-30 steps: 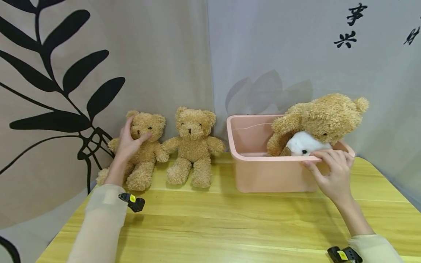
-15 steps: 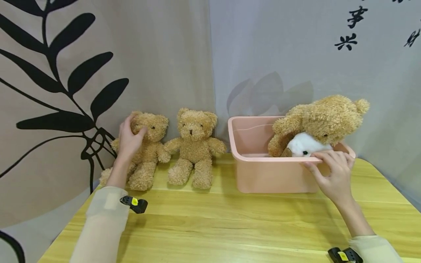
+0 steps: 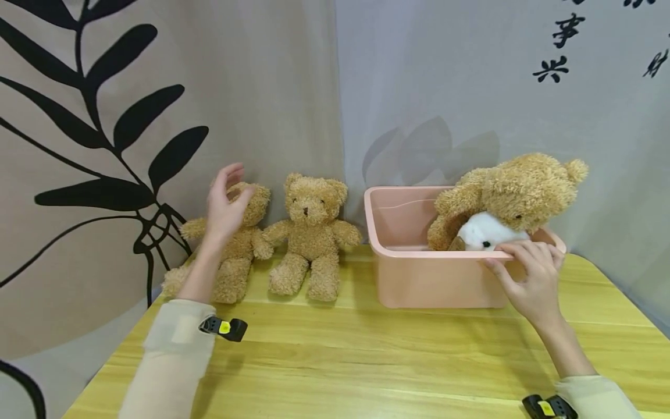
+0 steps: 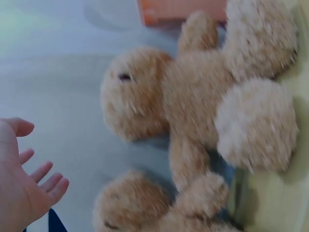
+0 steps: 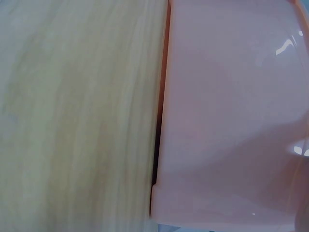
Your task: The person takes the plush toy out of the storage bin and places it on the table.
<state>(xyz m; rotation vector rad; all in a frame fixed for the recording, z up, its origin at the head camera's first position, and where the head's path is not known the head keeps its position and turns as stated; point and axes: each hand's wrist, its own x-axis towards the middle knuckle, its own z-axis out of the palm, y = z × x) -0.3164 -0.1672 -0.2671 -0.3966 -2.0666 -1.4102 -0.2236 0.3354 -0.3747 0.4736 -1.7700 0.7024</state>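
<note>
My left hand is raised in front of the leftmost teddy bear, covering part of its face. In the left wrist view the hand has relaxed, spread fingers with nothing between them, apart from the bears. A second teddy bear sits upright just to the right, arm to arm with the first. My right hand grips the front rim of a pink bin near its right corner, thumb outside. Inside the bin, a third teddy bear leans over a white plush toy, whose lower part is hidden by the rim.
The yellow wooden table stretches out in front of the bears and bin. A grey curtain with black leaf prints and characters hangs right behind them. The bin's front wall fills much of the right wrist view.
My left hand has let go of the leftmost bear's head and lifted up and right, its fingers spreading. The right hand stays on the bin's rim. The head view has shifted slightly.
</note>
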